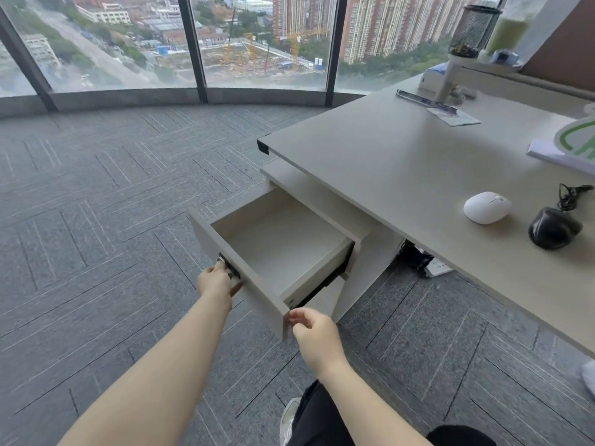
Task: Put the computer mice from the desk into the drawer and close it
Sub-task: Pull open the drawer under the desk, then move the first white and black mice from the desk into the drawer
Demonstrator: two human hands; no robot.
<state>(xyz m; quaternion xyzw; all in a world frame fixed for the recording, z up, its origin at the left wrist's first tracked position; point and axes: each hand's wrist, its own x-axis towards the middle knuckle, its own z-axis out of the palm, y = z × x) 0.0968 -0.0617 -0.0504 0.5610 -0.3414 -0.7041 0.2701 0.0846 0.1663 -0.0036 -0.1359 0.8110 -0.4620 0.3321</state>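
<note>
Left hand (218,280) grips the black handle (229,264) of the open drawer (254,278); right hand (317,333) loosely curled, holding nothing. Smooth white mouse (487,207) and black mouse (554,227) near the tabletop (402,162) front edge.

High-rise office: desk (402,162), carpet tiles (96,220), glass wall (264,43) over city

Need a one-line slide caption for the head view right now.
Left hand on the handle of the open, empty drawer, right hand by its corner; white mouse and black mouse on the desk.
</note>
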